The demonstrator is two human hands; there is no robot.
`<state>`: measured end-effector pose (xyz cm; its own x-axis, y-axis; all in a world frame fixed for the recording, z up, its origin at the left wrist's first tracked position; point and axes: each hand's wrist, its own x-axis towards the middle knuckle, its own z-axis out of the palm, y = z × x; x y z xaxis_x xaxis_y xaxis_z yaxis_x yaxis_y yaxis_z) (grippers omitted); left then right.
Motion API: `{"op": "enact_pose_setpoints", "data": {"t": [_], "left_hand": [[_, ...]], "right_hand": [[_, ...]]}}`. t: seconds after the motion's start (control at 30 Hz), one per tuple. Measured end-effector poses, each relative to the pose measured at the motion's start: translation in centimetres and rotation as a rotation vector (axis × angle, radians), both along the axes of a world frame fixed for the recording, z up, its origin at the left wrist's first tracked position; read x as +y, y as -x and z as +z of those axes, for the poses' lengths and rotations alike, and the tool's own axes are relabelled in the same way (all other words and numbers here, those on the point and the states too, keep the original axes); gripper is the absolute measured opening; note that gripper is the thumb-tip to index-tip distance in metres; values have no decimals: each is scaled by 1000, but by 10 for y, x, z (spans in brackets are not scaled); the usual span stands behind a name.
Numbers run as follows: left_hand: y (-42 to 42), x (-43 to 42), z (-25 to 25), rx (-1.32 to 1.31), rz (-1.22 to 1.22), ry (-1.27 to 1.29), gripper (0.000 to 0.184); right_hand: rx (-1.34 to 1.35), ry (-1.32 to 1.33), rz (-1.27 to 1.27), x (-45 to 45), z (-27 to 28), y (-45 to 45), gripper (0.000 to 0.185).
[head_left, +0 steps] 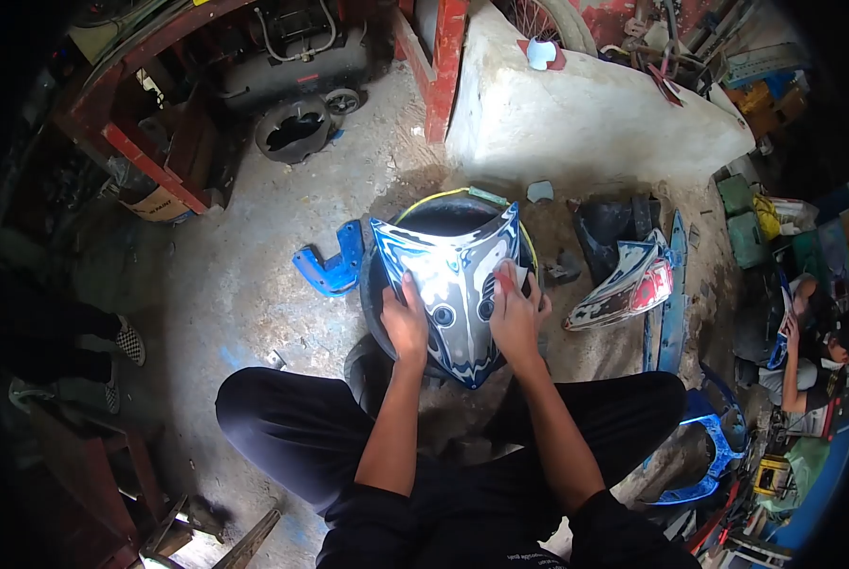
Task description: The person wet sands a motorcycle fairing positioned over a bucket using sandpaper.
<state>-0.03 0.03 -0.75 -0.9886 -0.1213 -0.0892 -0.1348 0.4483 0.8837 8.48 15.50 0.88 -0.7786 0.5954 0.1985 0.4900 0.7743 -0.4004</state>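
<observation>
Low wall (pixel 586 123): whitish, beyond the right hand (pixel 516 308)
Red frame (pixel 154 168): beyond the left hand (pixel 405 318), leftward
Floor (pixel 206 303): stained concrete, below both hands

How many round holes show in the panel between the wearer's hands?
2 on the panel: the left hole near the left hand, the right hole beside the right hand. The hands cover parts of the panel, so others may be hidden.

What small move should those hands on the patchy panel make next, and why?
Perhaps a short, light rub with the right hand near the right edge of the panel: that hand holds a small pale sheet, the surface shows uneven blue, white and grey, and the left hand seems to steady the other side.
</observation>
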Motion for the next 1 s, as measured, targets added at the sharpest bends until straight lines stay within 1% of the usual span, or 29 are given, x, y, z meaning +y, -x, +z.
{"op": "enact_pose_setpoints", "data": {"t": [0.07, 0.13, 0.23, 0.27, 0.33, 0.4, 0.47, 0.6, 0.67, 0.73, 0.8, 0.83, 0.87, 0.93, 0.97, 1.0], "left_hand": [[3, 0, -5, 10, -13, 4, 61], [0, -2, -8, 10, -30, 14, 62], [-1, -1, -6, 23, -14, 16, 63], [0, -1, -5, 27, -18, 1, 63], [2, 0, -4, 33, -13, -18, 63], [1, 0, -6, 15, -2, 18, 62], [1, -1, -3, 20, -10, 7, 62], [3, -4, -8, 6, -56, -54, 62], [3, -4, -8, -9, -64, -83, 62], [4, -7, -11, -25, -61, -106, 62], [7, -5, -15, -26, -50, -299, 62], [9, -7, -14, -202, -54, -501, 65], [10, -8, -18, -211, -57, -494, 65], [13, -9, -22, -475, -41, -808, 68], [13, -9, -18, -465, -36, -805, 67], [16, -6, -18, -460, -43, -806, 67]], "right_hand": [[-4, -13, -25, 8, -5, 7, 43], [-67, -46, -43, 43, -10, 42, 43], [-53, 10, -82, 53, 3, 68, 44], [-53, 10, -78, 44, 5, 60, 44], [-50, -18, 30, 12, -2, 19, 46], [-44, -6, 55, -41, 11, -23, 44], [-129, -28, 95, -78, 21, -52, 50], [-188, -95, 148, -93, 14, -93, 55], [-260, -21, 217, -101, 18, -114, 59], [-270, -6, 228, -106, 14, -121, 61], [-235, -52, 189, -103, 6, -118, 60], [-241, -47, 189, -96, 8, -109, 60], [-240, -40, 205, -82, 14, -88, 58], [-231, -28, 230, -59, 24, -57, 53], [-229, -25, 224, -55, 27, -58, 53], [-213, 57, 249, -47, 29, -57, 51]]}}
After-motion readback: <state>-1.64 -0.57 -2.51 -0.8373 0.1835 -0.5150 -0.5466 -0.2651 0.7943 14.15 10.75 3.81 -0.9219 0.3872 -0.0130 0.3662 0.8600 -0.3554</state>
